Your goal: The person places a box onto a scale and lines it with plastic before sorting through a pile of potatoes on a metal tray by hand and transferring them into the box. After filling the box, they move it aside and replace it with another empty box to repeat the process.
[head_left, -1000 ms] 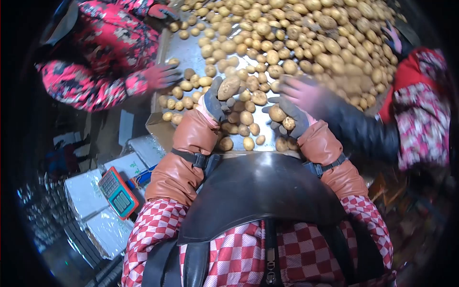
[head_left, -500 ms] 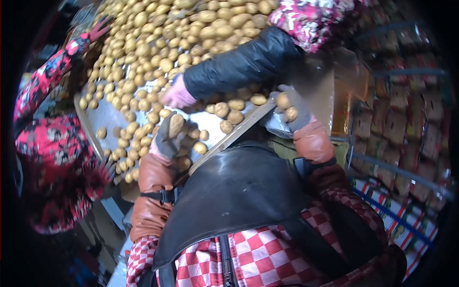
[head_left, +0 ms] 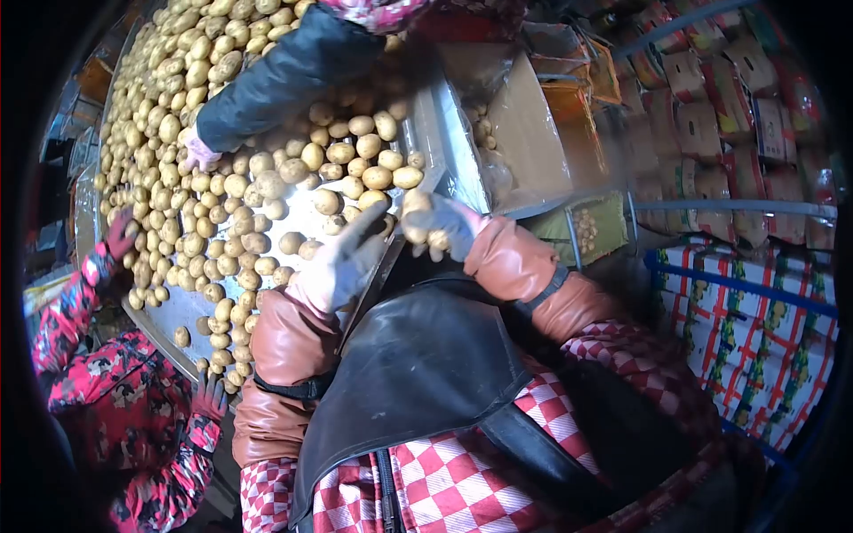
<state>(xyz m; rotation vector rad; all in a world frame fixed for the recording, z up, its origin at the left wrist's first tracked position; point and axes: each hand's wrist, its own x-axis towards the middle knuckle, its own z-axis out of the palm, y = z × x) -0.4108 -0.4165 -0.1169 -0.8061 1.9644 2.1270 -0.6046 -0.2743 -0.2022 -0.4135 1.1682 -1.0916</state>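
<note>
My left hand (head_left: 348,265), in a grey glove, reaches over the near rim of the metal sorting table (head_left: 306,206) with fingers stretched out and no potato showing in it. Its fingertips are close to loose potatoes (head_left: 376,178) along the edge. To its right, my right hand (head_left: 451,227), gloved too, is closed around several potatoes (head_left: 436,239) just outside the rim. Many more yellow potatoes (head_left: 169,129) are spread and heaped across the table.
Beyond my right hand stands an open cardboard box (head_left: 529,133) with a plastic liner and potatoes inside. Another person's dark sleeve (head_left: 289,75) stretches over the heap. A second person's hands (head_left: 210,396) are at the left edge. Stacked cartons (head_left: 746,333) fill the right side.
The view has turned. My right hand has come from beside the box to the table rim, near my left hand. The potato that was in my left hand no longer shows there.
</note>
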